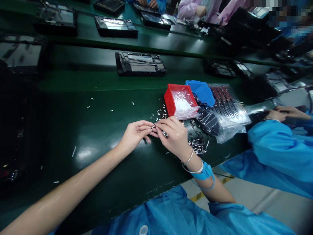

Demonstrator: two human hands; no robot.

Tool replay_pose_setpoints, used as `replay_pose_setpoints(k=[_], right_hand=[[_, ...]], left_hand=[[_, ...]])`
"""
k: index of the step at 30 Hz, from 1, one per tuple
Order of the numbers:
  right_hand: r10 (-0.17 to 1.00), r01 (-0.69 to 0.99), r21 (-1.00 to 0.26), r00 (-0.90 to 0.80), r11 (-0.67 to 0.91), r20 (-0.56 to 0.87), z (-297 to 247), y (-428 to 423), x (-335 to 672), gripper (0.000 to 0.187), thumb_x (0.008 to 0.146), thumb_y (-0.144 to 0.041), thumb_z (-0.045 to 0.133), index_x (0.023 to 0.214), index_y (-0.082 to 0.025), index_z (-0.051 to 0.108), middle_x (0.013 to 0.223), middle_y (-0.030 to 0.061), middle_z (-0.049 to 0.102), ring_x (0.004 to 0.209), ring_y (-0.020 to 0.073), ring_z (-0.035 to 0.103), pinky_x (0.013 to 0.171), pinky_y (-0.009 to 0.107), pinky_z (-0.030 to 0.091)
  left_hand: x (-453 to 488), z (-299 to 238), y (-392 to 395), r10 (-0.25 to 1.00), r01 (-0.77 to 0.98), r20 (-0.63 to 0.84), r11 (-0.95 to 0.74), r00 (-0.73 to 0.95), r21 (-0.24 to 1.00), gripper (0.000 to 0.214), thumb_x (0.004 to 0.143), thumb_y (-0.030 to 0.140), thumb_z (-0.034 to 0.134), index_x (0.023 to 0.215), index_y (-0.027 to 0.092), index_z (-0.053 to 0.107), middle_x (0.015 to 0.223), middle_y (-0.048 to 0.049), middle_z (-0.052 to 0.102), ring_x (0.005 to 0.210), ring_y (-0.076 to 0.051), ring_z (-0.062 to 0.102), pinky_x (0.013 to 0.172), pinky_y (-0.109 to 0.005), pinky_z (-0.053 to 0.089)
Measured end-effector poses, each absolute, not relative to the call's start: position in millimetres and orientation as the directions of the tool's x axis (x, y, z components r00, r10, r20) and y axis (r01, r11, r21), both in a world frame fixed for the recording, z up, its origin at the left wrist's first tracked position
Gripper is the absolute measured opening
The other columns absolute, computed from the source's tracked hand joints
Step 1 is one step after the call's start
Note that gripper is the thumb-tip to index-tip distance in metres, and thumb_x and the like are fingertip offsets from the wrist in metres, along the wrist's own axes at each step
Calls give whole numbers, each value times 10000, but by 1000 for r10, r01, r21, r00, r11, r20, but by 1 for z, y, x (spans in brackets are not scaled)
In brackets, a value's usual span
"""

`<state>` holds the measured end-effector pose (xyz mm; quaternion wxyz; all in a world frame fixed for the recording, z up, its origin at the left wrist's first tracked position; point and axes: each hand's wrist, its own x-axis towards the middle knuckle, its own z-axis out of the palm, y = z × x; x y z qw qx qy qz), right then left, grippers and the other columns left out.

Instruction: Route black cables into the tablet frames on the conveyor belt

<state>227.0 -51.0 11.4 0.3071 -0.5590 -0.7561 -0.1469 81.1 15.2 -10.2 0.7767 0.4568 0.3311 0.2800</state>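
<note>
My left hand [135,134] and my right hand [173,135] meet over the dark green bench top [97,137]. Both pinch a tiny metal part [153,126] between their fingertips. It is too small to name. My right wrist wears thin bangles and a blue wrist strap [202,173]. Just beyond my hands stands a red bin [168,98] lined with a clear bag of small white pieces. A pile of small dark parts [198,143] lies right of my right hand.
A blue bin [200,91] and clear bags of parts [227,104] lie behind the red bin. Small white pieces are scattered on the bench. Black device trays [140,63] sit on the belt beyond. A co-worker in blue [281,147] sits at my right; others work across.
</note>
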Motion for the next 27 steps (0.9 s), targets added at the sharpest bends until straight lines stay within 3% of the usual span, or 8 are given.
replay_pose_setpoints(k=[6,10,15,27], right_hand=[[708,935,-18,-256,355,658,13,-55,224,115,862,-109,578,877,-137,689,821,76,726,758,182,603,650,306,524],[660,931,-16,-246,365,710,15,-57,222,145,860,-87,579,935,-160,680,879,78,732,814,180,616,711,311,541],[702,924,-15,-280,383,655,13,-55,223,108,871,-115,579,854,-152,680,820,67,732,748,169,585,639,289,529],[742,955,-46,-198,294,641,13,-54,221,102,820,-85,596,789,-140,676,762,56,727,708,166,587,643,276,510]], left_hand=[[82,-9,13,748,-121,-281,433,602,893,243,640,287,762,759,118,635,648,-46,690,667,-208,709,502,-234,561],[83,-8,13,751,-117,-302,447,587,887,252,633,303,775,734,124,629,630,-46,688,624,-199,701,472,-221,547],[83,-8,13,748,-114,-308,453,588,884,218,630,268,759,747,106,671,638,-63,696,588,-187,686,440,-211,523],[85,-13,10,742,-114,-304,454,598,883,141,668,215,706,743,114,644,699,-61,705,650,-189,703,477,-217,533]])
